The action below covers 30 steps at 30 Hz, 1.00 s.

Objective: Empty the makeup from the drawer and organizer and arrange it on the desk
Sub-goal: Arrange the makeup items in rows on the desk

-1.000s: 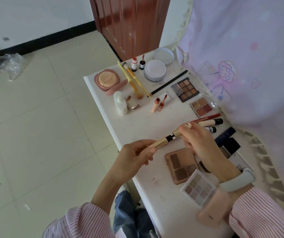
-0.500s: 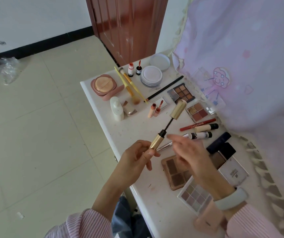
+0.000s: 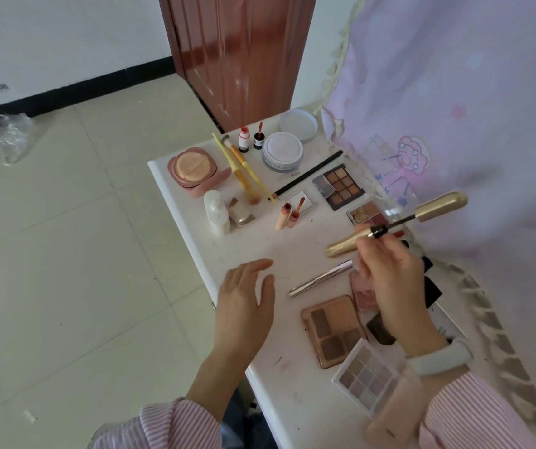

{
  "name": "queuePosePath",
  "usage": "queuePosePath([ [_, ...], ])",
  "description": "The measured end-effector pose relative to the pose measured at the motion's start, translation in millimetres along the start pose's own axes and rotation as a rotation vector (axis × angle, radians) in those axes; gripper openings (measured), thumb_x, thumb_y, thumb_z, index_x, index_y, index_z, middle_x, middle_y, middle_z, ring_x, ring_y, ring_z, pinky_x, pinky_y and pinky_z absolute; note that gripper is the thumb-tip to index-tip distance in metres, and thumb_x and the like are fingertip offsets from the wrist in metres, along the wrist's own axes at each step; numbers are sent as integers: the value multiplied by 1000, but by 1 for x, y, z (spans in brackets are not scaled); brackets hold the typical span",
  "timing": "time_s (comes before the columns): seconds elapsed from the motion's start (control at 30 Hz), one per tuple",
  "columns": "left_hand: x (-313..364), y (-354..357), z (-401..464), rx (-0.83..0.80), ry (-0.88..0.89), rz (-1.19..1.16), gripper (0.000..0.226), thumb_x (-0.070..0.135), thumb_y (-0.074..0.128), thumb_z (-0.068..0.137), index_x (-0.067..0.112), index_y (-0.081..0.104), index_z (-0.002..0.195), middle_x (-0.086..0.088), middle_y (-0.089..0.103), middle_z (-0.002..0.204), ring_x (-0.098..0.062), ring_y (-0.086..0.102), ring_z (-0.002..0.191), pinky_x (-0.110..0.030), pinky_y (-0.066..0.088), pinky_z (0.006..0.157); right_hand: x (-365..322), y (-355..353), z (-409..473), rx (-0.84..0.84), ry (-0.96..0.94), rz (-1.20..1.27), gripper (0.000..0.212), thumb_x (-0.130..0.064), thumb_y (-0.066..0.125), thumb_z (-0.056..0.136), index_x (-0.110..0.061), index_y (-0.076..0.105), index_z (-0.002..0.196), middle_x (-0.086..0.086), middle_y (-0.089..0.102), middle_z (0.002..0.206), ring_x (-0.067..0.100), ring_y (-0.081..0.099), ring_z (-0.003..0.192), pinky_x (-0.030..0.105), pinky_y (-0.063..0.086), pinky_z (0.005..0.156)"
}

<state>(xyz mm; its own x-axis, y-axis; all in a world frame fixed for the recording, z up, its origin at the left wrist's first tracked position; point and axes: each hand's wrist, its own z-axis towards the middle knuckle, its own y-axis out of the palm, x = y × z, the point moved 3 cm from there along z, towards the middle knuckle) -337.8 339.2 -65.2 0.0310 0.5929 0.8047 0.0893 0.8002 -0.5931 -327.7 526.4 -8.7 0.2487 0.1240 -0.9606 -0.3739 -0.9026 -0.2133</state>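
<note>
our right hand (image 3: 389, 273) pinching the gold mascara tube (image 3: 344, 244) with its wand (image 3: 422, 212) half out, left hand (image 3: 247, 299) loose and empty by the desk's (image 3: 244, 251) left edge

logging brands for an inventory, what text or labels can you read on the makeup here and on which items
No text reads clearly.
Dark eyeshadow palette: pale lettering on its lid strip, blurred.
Small white bottle: dark label band, too small.
White box by the right wrist: dark marks, unreadable.
</note>
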Motion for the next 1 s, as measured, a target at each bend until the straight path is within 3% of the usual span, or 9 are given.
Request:
queuePosePath([
  [0.1, -12, 9, 0, 117, 123, 199, 34, 25, 40, 88, 12, 62, 110, -4, 62, 112, -21, 49, 111, -36, 41, 90, 3, -4, 32, 128, -96, -96, 13, -16, 53, 91, -10, 65, 94, -7, 63, 73, -2, 54, 59, 14, 45, 59],
  [0.17, -17, 16, -2, 110, 140, 278, 36, 24, 37, 87, 11, 60, 111, -10, 60, 118, -28, 46, 118, -43, 38, 97, 8, 1, 49, 124, -119, -121, 11, -15, 53, 92, -15, 64, 91, -5, 68, 79, -2, 58, 67, 18, 47, 62],
  [0.23, -18, 21, -3, 103, 146, 347, 36, 25, 36, 88, 12, 58, 114, -11, 57, 123, -31, 42, 124, -43, 31, 101, 15, 8, 64, 90, -140, -168, 11, -14, 53, 91, -16, 63, 88, 0, 69, 80, -1, 61, 70, 16, 48, 60],
  [0.33, -23, 27, -4, 74, 126, 458, 41, 29, 37, 88, 11, 60, 116, -15, 54, 129, -37, 40, 127, -46, 28, 102, 26, 15, 80, 57, -157, -244, 15, -14, 54, 90, -3, 65, 93, 13, 69, 88, 10, 64, 77, 12, 47, 56],
  [0.47, -26, 32, -7, 58, 140, 568, 43, 32, 38, 88, 12, 59, 119, -16, 51, 133, -33, 30, 130, -46, 29, 104, 39, 17, 88, 55, -169, -275, 17, -16, 55, 90, -4, 64, 98, 18, 65, 96, 25, 62, 88, 12, 47, 54],
  [0.63, -26, 34, -8, 86, 161, 620, 42, 32, 37, 90, 12, 59, 119, -16, 51, 134, -32, 30, 131, -42, 24, 108, 37, 21, 88, 63, -168, -274, 11, -16, 57, 89, -10, 61, 97, 16, 65, 96, 24, 61, 84, 12, 48, 53],
  [0.83, -25, 34, -8, 92, 162, 631, 42, 32, 36, 90, 12, 59, 119, -15, 51, 134, -33, 33, 131, -46, 26, 106, 38, 20, 85, 49, -137, -284, 3, -15, 58, 88, -14, 58, 90, 13, 62, 96, 23, 57, 80, 9, 45, 49],
  [1.0, -26, 33, -9, 99, 157, 631, 42, 33, 36, 90, 13, 59, 121, -14, 50, 135, -34, 35, 132, -40, 21, 110, 37, 20, 84, 41, -135, -297, 5, -15, 59, 87, -11, 59, 91, 0, 57, 87, 22, 57, 79, 8, 44, 53],
])
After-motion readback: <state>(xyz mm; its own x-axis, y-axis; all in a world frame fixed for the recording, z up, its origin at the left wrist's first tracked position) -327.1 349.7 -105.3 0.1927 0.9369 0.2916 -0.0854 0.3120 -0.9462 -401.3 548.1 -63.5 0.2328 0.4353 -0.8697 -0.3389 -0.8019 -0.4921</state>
